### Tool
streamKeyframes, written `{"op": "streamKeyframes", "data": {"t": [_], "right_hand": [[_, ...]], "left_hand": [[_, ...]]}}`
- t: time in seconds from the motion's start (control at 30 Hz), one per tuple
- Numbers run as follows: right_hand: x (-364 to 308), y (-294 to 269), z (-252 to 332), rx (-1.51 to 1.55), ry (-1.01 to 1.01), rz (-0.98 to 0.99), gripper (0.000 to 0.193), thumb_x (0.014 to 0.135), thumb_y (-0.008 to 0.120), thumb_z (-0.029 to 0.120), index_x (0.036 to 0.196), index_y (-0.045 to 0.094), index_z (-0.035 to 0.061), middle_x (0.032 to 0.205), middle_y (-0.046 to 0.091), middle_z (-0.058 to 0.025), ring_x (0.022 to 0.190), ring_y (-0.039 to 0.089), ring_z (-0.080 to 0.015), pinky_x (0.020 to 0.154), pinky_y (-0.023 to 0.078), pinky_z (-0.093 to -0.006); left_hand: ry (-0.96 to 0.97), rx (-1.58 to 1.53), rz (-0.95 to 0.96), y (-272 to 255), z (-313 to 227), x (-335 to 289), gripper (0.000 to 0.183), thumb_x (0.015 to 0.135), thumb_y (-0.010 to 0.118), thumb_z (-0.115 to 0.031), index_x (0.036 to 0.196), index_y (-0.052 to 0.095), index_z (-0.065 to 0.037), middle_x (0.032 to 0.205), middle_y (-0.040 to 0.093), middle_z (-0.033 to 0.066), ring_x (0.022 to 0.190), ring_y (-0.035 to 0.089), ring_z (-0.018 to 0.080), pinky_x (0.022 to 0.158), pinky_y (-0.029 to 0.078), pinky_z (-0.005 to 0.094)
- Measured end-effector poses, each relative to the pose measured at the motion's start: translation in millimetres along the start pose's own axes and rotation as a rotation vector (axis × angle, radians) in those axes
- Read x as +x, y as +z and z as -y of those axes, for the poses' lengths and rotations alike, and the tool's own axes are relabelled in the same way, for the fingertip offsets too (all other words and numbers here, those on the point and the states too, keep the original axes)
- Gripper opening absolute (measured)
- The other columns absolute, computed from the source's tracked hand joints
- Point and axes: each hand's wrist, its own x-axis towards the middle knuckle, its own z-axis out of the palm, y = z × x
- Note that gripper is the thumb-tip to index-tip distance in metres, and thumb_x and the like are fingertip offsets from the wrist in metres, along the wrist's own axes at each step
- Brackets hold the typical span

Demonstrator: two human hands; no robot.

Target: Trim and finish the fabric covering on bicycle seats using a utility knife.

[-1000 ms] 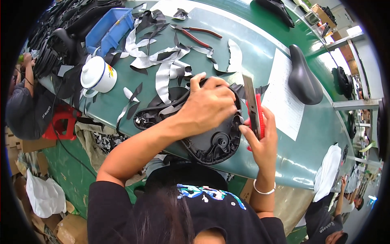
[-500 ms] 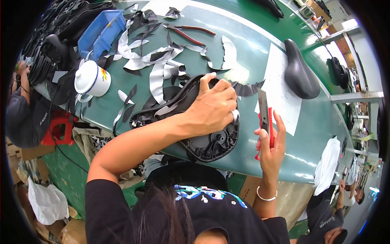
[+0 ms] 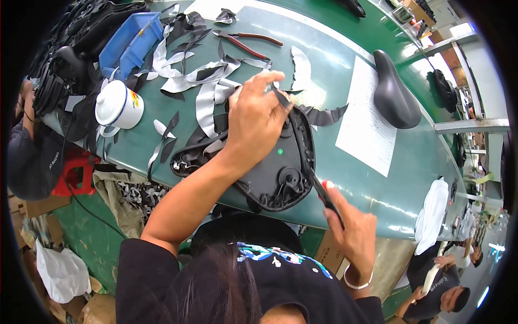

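Note:
A black bicycle saddle (image 3: 264, 181) lies underside up at the near edge of the table, its wide end to the right. My left hand (image 3: 256, 116) is closed over its far rim, pinching a dark strip of cover material (image 3: 281, 97) between the fingers. In my right hand (image 3: 352, 229) is a utility knife (image 3: 325, 198) with a red and black handle. Its blade points up and left, against the right rim of the saddle; the tip is hard to make out there. White and black offcut strips (image 3: 205, 108) lie beyond the left hand.
Red-handled pliers (image 3: 249, 45), a blue bin (image 3: 129, 46) and a white lidded enamel mug (image 3: 120, 105) stand or lie farther back. To the right, a second black saddle (image 3: 396, 97) rests by a printed sheet (image 3: 367, 127). Other people (image 3: 440, 286) are at both sides.
My right hand has come left and down, bringing the knife from upright in the air to the saddle's rim. My left hand has shifted left and farther away, and now grips the strip.

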Motion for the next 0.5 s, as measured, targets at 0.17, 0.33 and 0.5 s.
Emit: {"op": "streamKeyframes", "data": {"t": [0.17,0.33,0.5], "right_hand": [[76.7,-22.1,-36.1,-0.182,-0.258,-0.025,0.047,0.082,0.064,0.021,0.127,0.055,0.0270,0.059,0.054,-0.0067,0.051,0.054,-0.0257,0.047,0.039,-0.0363],[113.9,-37.5,-10.4,-0.309,-0.444,0.210,0.049,0.079,0.064,0.019,0.127,0.057,0.0273,0.066,0.057,-0.0063,0.057,0.054,-0.0253,0.052,0.040,-0.0367],[53.5,-19.3,-3.9,-0.374,-0.303,0.158,0.052,0.082,0.062,0.019,0.133,0.051,0.0220,0.058,0.047,-0.0066,0.048,0.048,-0.0244,0.048,0.036,-0.0373]], "left_hand": [[-0.600,-0.590,0.223,-48.9,-2.8,-4.6,0.028,0.096,0.052,-0.027,0.099,0.062,0.000,0.103,0.063,0.0070,0.092,0.055,0.0106,0.085,0.043,0.0266],[-0.446,-0.695,0.062,-58.9,-9.9,-32.2,0.030,0.097,0.049,-0.032,0.092,0.057,-0.003,0.083,0.058,0.0049,0.079,0.055,0.0110,0.081,0.046,0.0285],[-0.367,-1.305,-0.230,-114.8,8.7,12.0,0.043,0.100,0.040,-0.037,0.066,0.031,-0.013,0.056,0.030,-0.0052,0.049,0.026,0.0079,0.044,0.022,0.0251]]}}
